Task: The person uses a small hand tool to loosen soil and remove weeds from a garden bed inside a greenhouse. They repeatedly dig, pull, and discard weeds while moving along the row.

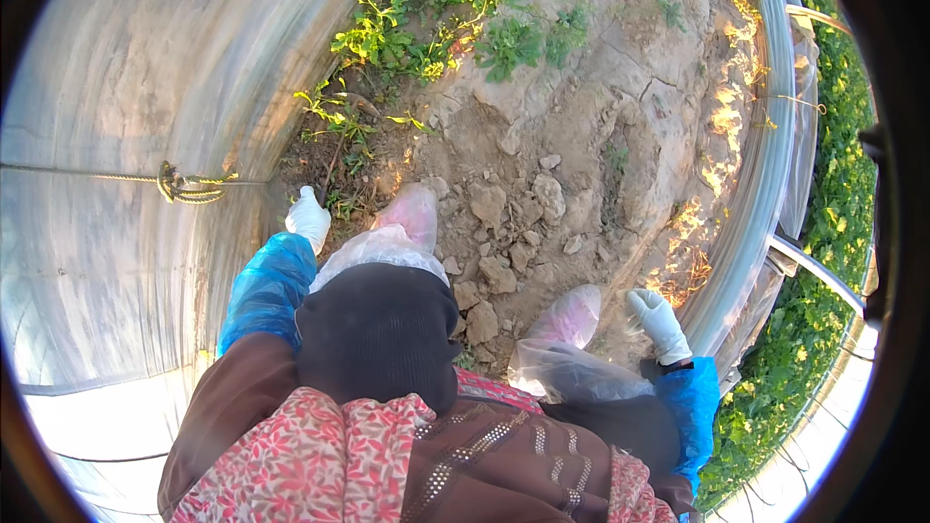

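My left hand, in a white glove and a blue plastic sleeve cover, is low beside the plastic sheeting of the left wall. A thin dark stem or stick rises from the soil by its fingers; whether I grip it cannot be made out. On the other side, my right hand, gloved alike, hangs above bare soil near the rolled plastic. Its fingers curl inward and look blurred; no object shows in them. Between the hands lie loose clods. Plastic covers wrap both my feet.
Green weeds grow along the left wall ahead. A knotted rope crosses the sheeting. Cracked dry soil stretches forward. Beyond the rolled plastic, curved hoops stand beside dense green plants.
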